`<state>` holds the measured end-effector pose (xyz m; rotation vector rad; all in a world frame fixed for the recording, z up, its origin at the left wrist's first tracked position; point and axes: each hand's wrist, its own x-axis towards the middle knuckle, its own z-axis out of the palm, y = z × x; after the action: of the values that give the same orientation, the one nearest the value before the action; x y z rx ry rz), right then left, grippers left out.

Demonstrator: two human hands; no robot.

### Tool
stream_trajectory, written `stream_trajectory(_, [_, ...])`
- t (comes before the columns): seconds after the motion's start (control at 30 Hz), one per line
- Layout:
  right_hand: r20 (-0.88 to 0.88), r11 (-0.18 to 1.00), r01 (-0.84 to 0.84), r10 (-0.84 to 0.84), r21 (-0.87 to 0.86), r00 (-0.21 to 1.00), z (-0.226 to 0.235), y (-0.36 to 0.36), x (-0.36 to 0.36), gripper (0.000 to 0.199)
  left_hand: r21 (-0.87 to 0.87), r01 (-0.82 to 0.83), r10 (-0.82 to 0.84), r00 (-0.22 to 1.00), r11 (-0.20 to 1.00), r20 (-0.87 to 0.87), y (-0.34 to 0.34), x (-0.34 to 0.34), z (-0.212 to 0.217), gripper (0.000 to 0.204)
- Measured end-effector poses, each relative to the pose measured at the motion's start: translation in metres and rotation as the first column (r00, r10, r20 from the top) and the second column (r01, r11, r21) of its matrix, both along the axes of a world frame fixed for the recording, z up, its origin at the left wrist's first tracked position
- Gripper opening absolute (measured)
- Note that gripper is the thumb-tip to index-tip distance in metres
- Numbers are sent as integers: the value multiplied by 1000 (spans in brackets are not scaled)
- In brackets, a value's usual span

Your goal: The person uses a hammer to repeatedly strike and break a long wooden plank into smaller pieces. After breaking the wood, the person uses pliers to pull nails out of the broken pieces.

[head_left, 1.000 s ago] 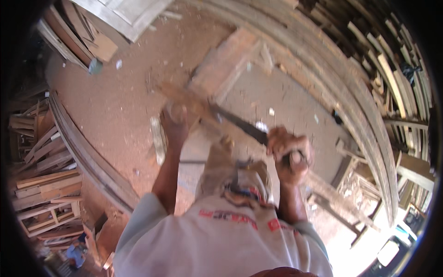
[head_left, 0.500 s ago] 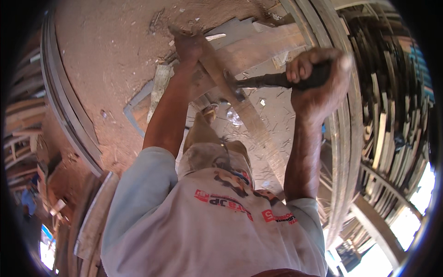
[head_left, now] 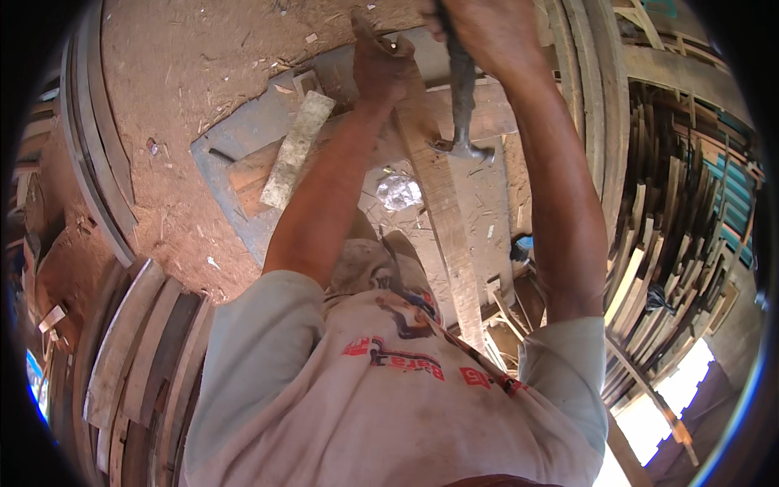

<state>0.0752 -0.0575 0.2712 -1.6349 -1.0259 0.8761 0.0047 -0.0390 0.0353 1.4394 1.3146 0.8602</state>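
Observation:
A long narrow wooden plank (head_left: 442, 211) runs from the far middle toward my right side. Near its far end, my left hand (head_left: 383, 69) is closed round it, thumb pointing away; a small bright spot shows by the fingers, too small to name. Farther right, my right hand (head_left: 487, 32) grips a claw hammer (head_left: 461, 97) by its dark handle, and part of that hand is cut off by the upper edge. The hammer's metal head hangs toward me, over or beside the plank's right edge; I cannot tell if it touches.
Under the plank lie a wide board (head_left: 487, 105) and a grey sheet (head_left: 219, 162). A short pale wood piece (head_left: 299, 150) and a crumpled clear plastic piece (head_left: 398, 192) lie to the left of the plank. Long boards (head_left: 600, 122) and stacked timber (head_left: 665, 235) line the right; more planks (head_left: 138, 349) lean at left.
My right hand has swung far and left, turning the hammer from pointing left to pointing toward me. My left hand and the plank's far end have shifted right in view.

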Motion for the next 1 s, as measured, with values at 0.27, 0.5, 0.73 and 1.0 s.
stream_trajectory(0.27, [493, 795, -403, 154, 452, 856, -23, 16, -57, 45, 185, 8, 3, 998, 983, -57, -3, 5, -22, 93])
stream_trajectory(0.5, [413, 808, -550, 437, 211, 799, 23, -117, -29, 29, -32, 6, -11, 989, 999, -148, -1, 2, 5, 97])
stream_trajectory(0.73, [333, 757, -432, 295, 491, 896, 0, -244, -61, 31, 6, -4, 5, 981, 1000, -196, -1, 2, 1, 105])
stream_trajectory(1.0, [271, 758, -237, 82, 607, 959, -6, -239, -52, 52, -4, -28, 26, 975, 1000, -219, -4, 5, 5, 97])
